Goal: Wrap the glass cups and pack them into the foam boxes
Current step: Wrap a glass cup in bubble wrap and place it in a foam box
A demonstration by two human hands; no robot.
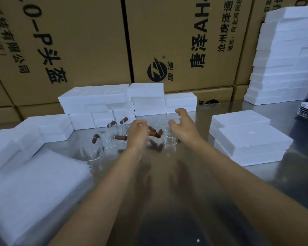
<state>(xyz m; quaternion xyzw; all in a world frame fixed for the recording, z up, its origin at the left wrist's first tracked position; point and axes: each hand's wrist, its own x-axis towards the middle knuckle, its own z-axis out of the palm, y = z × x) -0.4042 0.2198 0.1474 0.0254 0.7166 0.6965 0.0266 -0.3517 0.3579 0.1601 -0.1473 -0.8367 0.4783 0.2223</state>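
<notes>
While cartons (167, 41) read "AH", left hand (137, 133) and right hand (182, 126) reach spread, empty.

A shiny metal table (194, 174) carries a cluster of clear glass cups (103, 139) with brown handles near its middle. Stacks of white foam boxes (100, 103) stand behind them, another stack (247, 139) to the right, and a tall pile (283, 59) at the far right. A pile of white foam sheets (34, 189) lies at the near left.

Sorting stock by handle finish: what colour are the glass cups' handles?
Brown, wood-like handles on clear glass cups; head view.
</notes>
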